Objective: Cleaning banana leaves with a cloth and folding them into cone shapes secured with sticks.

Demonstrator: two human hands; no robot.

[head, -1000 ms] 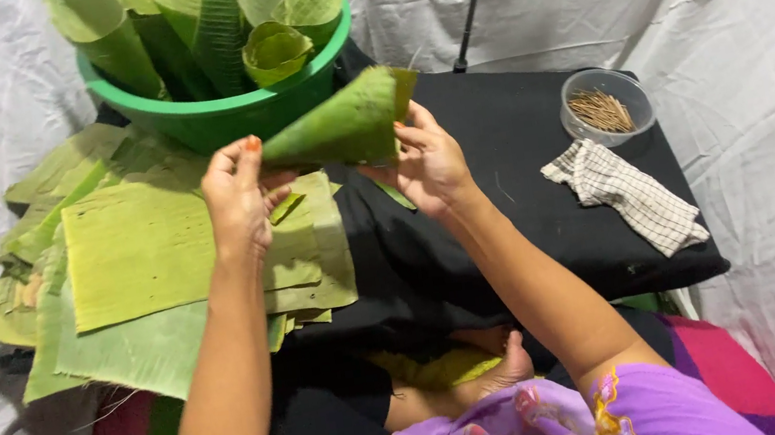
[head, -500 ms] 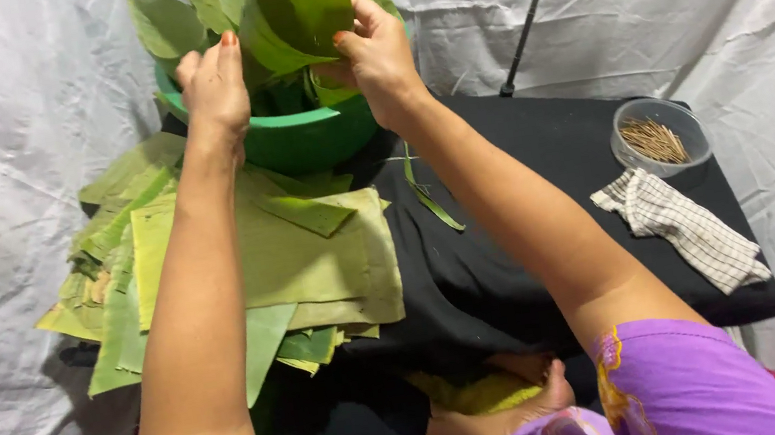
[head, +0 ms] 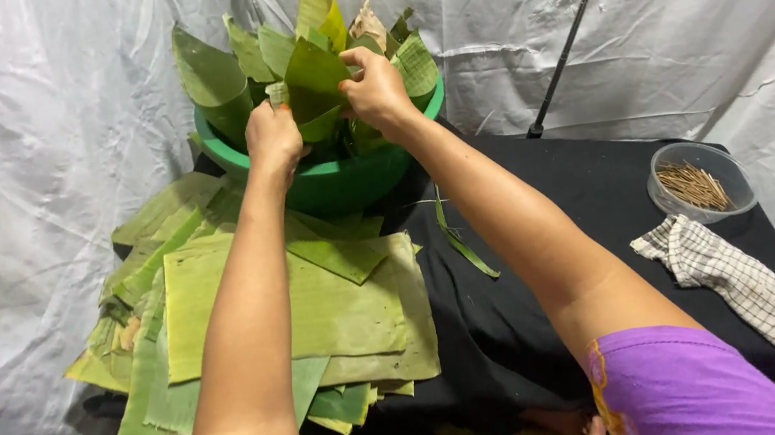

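a stack of flat banana leaf sheets (head: 319, 308) lies by a green basin (head: 342, 178) full of leaf cones. at right, a clear tub of small sticks (head: 701, 183) and a checked cloth (head: 735, 280). black table (head: 560, 223), white sheeting behind. both hands pinch a folded leaf cone (head: 316, 81) inside the basin: left hand (head: 273, 138), right hand (head: 376, 88).

The person's left hand (head: 272, 139) and right hand (head: 377, 91) were bare, without gloves, rings or a watch, and both forearms were uncovered up to the elbow and beyond. A purple short sleeve (head: 686, 386) covered the right upper arm, its hem edged with a narrow yellow and orange patterned trim
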